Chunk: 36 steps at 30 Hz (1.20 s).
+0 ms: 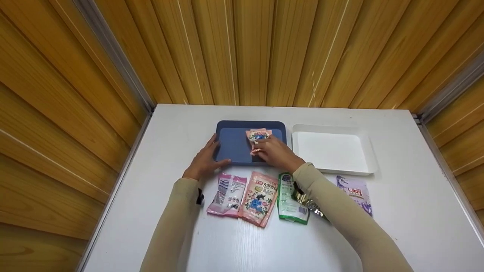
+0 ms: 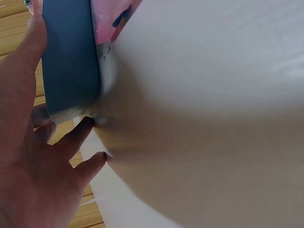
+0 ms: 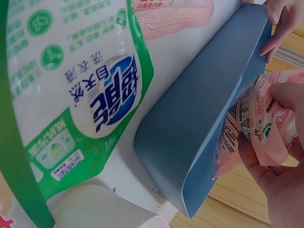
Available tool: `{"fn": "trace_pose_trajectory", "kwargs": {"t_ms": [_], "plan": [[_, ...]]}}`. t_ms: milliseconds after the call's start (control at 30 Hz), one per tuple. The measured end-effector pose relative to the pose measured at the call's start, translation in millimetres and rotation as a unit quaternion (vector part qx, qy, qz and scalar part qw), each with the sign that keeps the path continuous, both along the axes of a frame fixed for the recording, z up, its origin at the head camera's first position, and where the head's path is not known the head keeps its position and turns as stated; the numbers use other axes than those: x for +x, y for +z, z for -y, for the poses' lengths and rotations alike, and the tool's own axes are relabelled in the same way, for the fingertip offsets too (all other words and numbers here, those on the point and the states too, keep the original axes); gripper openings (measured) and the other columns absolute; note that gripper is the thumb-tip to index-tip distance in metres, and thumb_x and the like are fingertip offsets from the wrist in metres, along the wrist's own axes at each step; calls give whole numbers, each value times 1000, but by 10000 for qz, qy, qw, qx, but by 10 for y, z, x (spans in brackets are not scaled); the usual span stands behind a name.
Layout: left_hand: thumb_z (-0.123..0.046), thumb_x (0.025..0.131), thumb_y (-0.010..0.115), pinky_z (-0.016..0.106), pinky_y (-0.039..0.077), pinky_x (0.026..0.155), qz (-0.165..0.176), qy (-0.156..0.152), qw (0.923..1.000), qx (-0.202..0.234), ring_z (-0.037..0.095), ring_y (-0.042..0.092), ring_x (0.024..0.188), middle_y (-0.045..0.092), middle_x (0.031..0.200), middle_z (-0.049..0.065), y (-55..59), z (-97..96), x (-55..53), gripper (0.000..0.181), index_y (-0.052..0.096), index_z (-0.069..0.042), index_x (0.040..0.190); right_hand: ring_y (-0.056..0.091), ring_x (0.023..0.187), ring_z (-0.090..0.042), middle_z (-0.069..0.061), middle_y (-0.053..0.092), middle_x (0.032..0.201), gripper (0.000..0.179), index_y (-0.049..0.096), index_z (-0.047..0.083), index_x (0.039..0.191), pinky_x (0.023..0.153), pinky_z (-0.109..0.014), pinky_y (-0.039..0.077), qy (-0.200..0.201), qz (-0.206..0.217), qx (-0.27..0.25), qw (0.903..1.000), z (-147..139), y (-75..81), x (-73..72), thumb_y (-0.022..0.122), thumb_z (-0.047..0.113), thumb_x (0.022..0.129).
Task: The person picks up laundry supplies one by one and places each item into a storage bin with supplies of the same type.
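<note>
My right hand (image 1: pixel 279 154) pinches a pink printed pouch (image 1: pixel 258 135) between thumb and fingers, over the right half of the blue tray (image 1: pixel 232 145). In the right wrist view the pouch (image 3: pixel 237 128) is inside the tray's wall, its film creased by the grip. At the tray's left end, my left hand (image 1: pixel 206 162) rests with spread, fairly straight fingers along the side and its thumb by the front rim. The left wrist view has the thumb and fingers on either side of the tray's corner (image 2: pixel 71 61).
In front of the trays lies a row: a magenta-and-white packet (image 1: pixel 231 194), another pink pouch (image 1: pixel 260 198), a green-and-white detergent pouch (image 1: pixel 290 202), a shiny gold packet (image 1: pixel 313 207) partly under my right sleeve, and a purple pouch (image 1: pixel 354 190). A white tray (image 1: pixel 329 149) stands right of the blue one.
</note>
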<state>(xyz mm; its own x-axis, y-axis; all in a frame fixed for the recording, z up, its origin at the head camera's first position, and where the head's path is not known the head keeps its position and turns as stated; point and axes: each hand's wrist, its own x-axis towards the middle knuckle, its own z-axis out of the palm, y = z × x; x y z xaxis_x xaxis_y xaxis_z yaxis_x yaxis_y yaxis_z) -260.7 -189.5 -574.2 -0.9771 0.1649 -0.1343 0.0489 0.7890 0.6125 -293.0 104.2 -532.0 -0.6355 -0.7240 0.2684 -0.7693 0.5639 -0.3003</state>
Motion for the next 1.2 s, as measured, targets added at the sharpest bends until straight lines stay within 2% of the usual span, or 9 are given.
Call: {"fn": "trace_pose_trajectory", "kwargs": {"t_ms": [200, 467, 733, 967, 1200], "plan": [[-61, 85, 77, 52, 25, 123, 13, 64, 9999, -103, 33, 22, 155, 5, 173, -5, -2, 18, -7, 105, 29, -11, 163, 71, 94, -27, -7, 76, 111, 14, 81, 10, 106, 84, -50, 53, 136, -178, 183, 9996, 53, 3, -114, 70, 9, 97], [-60, 85, 77, 51, 24, 124, 84, 112, 9999, -51, 32, 19, 156, 3, 173, -6, -5, 7, 1, 103, 29, -13, 163, 70, 87, -21, -5, 76, 103, 11, 81, 9, 103, 85, -45, 57, -53, 105, 353, 9993, 72, -19, -223, 72, 12, 97], [-62, 85, 77, 50, 24, 124, 60, 109, 9999, -41, 31, 19, 156, 3, 173, -7, 18, 16, 23, 103, 30, -13, 163, 72, 90, -23, -6, 76, 101, 12, 81, 7, 104, 85, -45, 58, 6, 98, 297, 9995, 74, -62, -264, 72, 9, 96], [-61, 85, 77, 50, 23, 124, 63, 97, 9999, -46, 30, 18, 156, 3, 173, -8, 20, -11, 35, 103, 30, -13, 163, 72, 89, -22, -6, 76, 99, 11, 81, 8, 102, 84, -43, 59, -123, 228, 285, 9993, 33, -76, -271, 72, 8, 96], [-60, 85, 78, 49, 26, 124, -38, 33, 10000, 1, 29, 21, 156, 4, 173, -7, -3, -31, 20, 103, 32, -10, 162, 72, 89, -24, -7, 76, 98, 10, 81, 7, 101, 83, -45, 58, -51, 27, 328, 9994, 3, -109, -288, 72, 8, 95]]}}
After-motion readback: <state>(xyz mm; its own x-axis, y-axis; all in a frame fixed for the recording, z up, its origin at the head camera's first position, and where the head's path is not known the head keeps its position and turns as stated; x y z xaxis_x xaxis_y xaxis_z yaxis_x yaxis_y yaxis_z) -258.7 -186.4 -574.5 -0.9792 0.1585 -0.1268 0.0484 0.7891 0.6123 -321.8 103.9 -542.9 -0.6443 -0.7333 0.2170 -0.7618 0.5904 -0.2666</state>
